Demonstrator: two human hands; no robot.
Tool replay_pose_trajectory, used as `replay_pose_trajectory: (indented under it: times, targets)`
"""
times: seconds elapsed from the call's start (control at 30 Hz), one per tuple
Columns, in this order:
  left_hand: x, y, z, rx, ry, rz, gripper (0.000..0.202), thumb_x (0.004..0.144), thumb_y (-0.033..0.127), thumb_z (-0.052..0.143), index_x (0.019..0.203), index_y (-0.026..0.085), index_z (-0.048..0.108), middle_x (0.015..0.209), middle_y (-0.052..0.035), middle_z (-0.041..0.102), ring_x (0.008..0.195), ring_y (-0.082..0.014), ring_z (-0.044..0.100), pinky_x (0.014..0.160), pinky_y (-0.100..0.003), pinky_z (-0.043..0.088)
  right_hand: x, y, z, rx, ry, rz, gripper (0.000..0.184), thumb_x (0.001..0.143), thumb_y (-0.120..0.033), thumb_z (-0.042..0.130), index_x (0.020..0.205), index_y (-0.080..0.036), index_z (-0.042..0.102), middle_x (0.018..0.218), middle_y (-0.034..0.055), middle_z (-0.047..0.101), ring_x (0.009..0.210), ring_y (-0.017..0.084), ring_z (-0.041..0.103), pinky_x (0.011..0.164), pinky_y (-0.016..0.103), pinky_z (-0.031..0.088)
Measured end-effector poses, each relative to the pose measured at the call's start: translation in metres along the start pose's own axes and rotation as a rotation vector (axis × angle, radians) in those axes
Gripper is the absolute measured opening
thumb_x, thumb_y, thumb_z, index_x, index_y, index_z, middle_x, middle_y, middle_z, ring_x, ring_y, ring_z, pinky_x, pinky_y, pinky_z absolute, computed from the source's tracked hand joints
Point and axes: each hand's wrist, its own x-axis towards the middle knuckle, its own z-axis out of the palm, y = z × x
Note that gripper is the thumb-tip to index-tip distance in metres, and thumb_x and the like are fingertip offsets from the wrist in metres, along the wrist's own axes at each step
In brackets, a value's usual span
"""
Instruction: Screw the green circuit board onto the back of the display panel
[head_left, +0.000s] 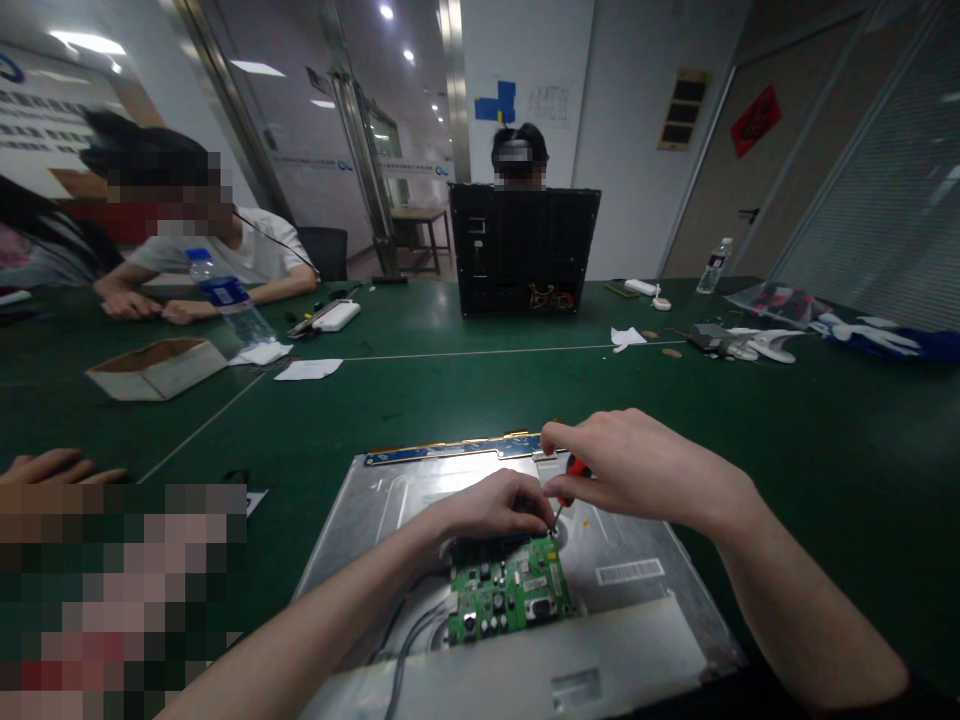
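My right hand (622, 460) is closed around the red and black handle of a screwdriver (568, 488). Its shaft points down at the upper right corner of a green circuit board (510, 590). Beside the tip, my left hand (504, 503) has its fingers pinched together at the board's top edge; what they hold, if anything, is hidden. The board lies on the silver metal back of a display panel (630, 630), with grey cables (409, 650) at its left. A narrow blue circuit strip (450, 452) runs along the panel's far edge.
At my left, another person's hand (56, 470) rests near the panel. Further off stand an open box (161, 370), a tilted water bottle (232, 305), and a black display housing (525, 250) before a seated person. White gloves (765, 345) and another bottle (715, 266) are at right.
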Motion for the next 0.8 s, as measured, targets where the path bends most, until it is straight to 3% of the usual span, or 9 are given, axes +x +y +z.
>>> replay_pose_trajectory:
  times: [0.23,0.8]
  targets:
    - [-0.0010,0.0005,0.0007,0.005,0.007,-0.017,0.016,0.081,0.018,0.070,0.097,0.018,0.071,0.087,-0.0004,0.071,0.079,-0.0166,0.064,0.073,-0.023,0.046,0.0015,0.0009,0.0008,-0.046,0.013,0.029,0.020,0.094,-0.038,0.056,0.103,-0.022,0.065,0.082,0.0027,0.073,0.071,0.022,0.067,0.054,0.029,0.033]
    - [-0.0003,0.0046,-0.0003,0.030,0.010,0.020,0.009,0.083,0.020,0.072,0.091,0.018,0.075,0.086,-0.0010,0.071,0.082,-0.0172,0.064,0.077,-0.024,0.046,-0.0021,0.0028,-0.0033,0.054,0.002,-0.074,0.025,0.087,-0.026,0.056,0.111,-0.018,0.055,0.090,0.0048,0.070,0.074,0.020,0.062,0.058,0.030,0.035]
